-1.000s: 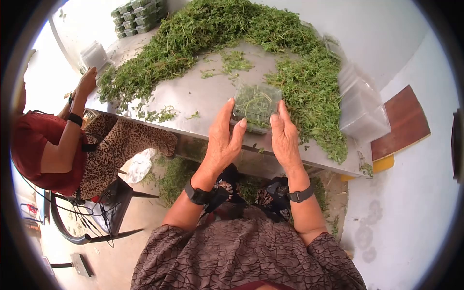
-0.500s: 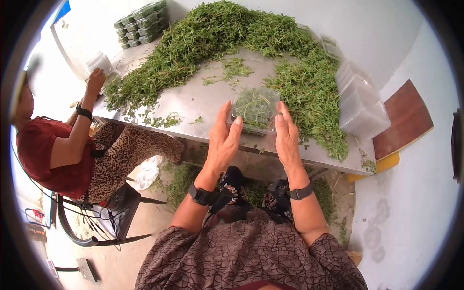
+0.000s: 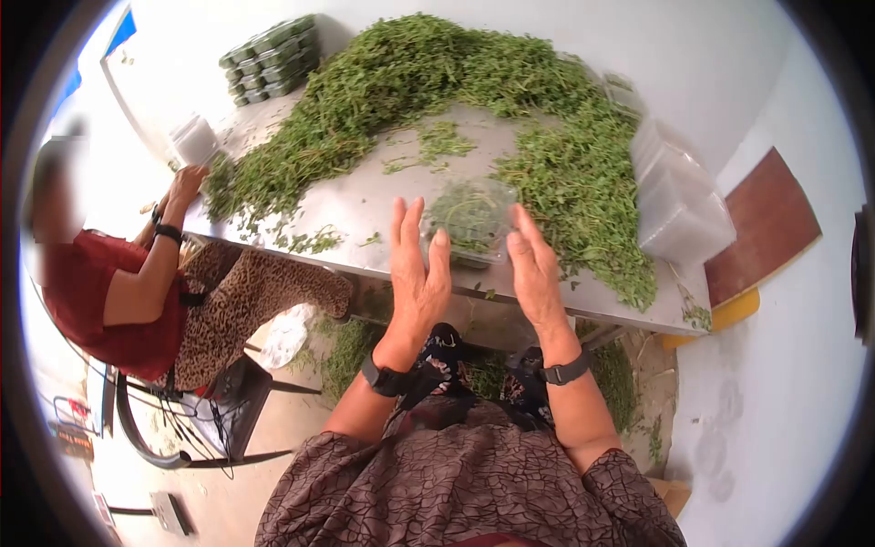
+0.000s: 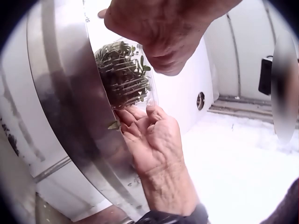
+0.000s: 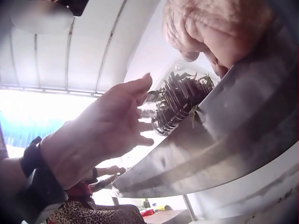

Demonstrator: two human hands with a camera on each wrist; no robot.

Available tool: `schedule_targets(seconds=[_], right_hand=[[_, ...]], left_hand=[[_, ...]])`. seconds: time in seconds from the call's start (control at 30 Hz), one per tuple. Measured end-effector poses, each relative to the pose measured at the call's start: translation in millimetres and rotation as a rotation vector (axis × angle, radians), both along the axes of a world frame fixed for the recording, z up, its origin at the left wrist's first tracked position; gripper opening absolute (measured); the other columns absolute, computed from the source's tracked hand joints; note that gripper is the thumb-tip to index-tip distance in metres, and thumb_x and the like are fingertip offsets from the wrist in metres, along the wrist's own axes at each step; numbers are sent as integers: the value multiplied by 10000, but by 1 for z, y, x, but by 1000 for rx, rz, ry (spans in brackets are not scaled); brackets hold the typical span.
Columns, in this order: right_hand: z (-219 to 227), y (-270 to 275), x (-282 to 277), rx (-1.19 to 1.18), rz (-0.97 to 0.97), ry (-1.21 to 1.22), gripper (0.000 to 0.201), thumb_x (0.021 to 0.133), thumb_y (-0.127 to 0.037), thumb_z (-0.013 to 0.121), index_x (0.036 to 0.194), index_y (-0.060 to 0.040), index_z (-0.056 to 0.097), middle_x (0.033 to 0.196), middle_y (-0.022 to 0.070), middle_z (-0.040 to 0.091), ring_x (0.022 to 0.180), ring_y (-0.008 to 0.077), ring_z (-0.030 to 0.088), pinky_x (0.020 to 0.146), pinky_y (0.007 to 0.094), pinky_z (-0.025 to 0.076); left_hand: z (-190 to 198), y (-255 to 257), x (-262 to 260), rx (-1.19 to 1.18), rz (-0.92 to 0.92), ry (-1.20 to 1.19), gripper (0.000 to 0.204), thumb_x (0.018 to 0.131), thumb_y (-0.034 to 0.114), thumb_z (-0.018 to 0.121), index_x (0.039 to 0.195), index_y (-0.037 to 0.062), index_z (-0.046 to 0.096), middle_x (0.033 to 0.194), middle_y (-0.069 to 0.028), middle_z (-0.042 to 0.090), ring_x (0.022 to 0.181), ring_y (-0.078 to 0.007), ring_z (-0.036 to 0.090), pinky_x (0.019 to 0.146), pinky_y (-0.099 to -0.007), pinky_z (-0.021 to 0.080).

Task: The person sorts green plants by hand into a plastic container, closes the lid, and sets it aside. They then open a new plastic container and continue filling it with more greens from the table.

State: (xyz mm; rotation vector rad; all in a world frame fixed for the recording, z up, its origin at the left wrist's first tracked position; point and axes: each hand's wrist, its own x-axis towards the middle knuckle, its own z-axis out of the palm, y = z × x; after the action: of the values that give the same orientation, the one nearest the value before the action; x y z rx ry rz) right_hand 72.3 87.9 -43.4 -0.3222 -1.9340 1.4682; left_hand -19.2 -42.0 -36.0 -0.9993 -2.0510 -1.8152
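A clear plastic clamshell box (image 3: 472, 219) of leafy green stems sits near the front edge of the metal table (image 3: 365, 205). My left hand (image 3: 419, 283) is at its left side, fingers straight and a gap showing between palm and box. On the other side, my right hand (image 3: 536, 278) has its fingers extended close to the box's right edge. In the right wrist view, the left hand (image 5: 105, 119) has its fingers spread beside the box. The left wrist view shows the right hand (image 4: 156, 140) with fingertips right at the box's end.
A thick heap of greens (image 3: 392, 82) curves around the table's back and right. Stacked clear boxes (image 3: 684, 214) stand at the right; filled boxes (image 3: 272, 59) are piled at the back left. Another person (image 3: 118, 301) sits at the left beside a black chair (image 3: 228, 410).
My left hand has drawn away from the box, its fingers straighter. The right hand has shifted slightly. The person at left has lowered a hand toward the greens.
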Motion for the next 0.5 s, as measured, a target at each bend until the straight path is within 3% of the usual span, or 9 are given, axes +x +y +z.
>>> schedule_targets(seconds=[0.03,0.07,0.1,0.17,0.2,0.3,0.33,0.5], right_hand=[[5,-3,1,4,17,0,628,979,-417,378,1410,28,274,1437,231,316,1341,304,315,1093,366,278],[7,-3,2,-18,29,2,615,983,-406,371,1410,27,275,1440,234,306,1347,310,302,1091,369,286],[7,-3,2,-14,8,4,615,983,-406,371,1410,27,275,1440,234,306,1347,310,302,1091,369,286],[7,-2,3,-47,55,6,615,982,-406,371,1408,28,279,1442,232,302,1351,314,291,1090,373,293],[9,-2,3,-51,76,-12,635,979,-432,356,1410,27,274,1446,231,292,1354,323,279,1098,386,282],[7,0,4,-124,143,32,660,976,-465,329,1414,25,265,1450,230,282,1356,333,271,1106,398,267],[7,1,5,-128,151,19,680,973,-489,307,1417,24,256,1453,229,275,1352,341,274,1106,407,268],[1,3,2,-194,164,63,700,968,-512,297,1399,38,287,1431,239,318,1339,332,307,1100,380,277]], left_hand=[[3,-1,3,-74,90,205,465,909,198,534,1304,-28,437,1443,-243,295,1283,-426,355,1015,-425,348],[-1,-1,0,-112,96,326,535,815,247,658,1282,39,496,1490,-218,198,1335,-452,244,1075,-518,214],[2,-2,4,-105,75,329,535,815,247,658,1282,39,496,1490,-218,198,1335,-452,244,1075,-518,214],[14,-4,18,-427,265,686,563,733,277,726,1237,100,551,1483,-196,234,1367,-415,201,1095,-572,68],[12,-2,19,-401,220,716,554,686,297,754,1189,134,588,1475,-166,270,1377,-376,205,1086,-607,-3],[14,3,24,-549,70,738,574,695,316,759,1214,143,582,1466,-122,312,1387,-334,200,1105,-583,13],[18,6,26,-538,71,731,560,670,254,757,1191,136,591,1390,-111,421,1360,-321,268,1108,-586,17],[22,10,7,-544,131,811,418,718,182,680,1118,84,610,1158,-154,589,1261,-327,417,1097,-614,24]])
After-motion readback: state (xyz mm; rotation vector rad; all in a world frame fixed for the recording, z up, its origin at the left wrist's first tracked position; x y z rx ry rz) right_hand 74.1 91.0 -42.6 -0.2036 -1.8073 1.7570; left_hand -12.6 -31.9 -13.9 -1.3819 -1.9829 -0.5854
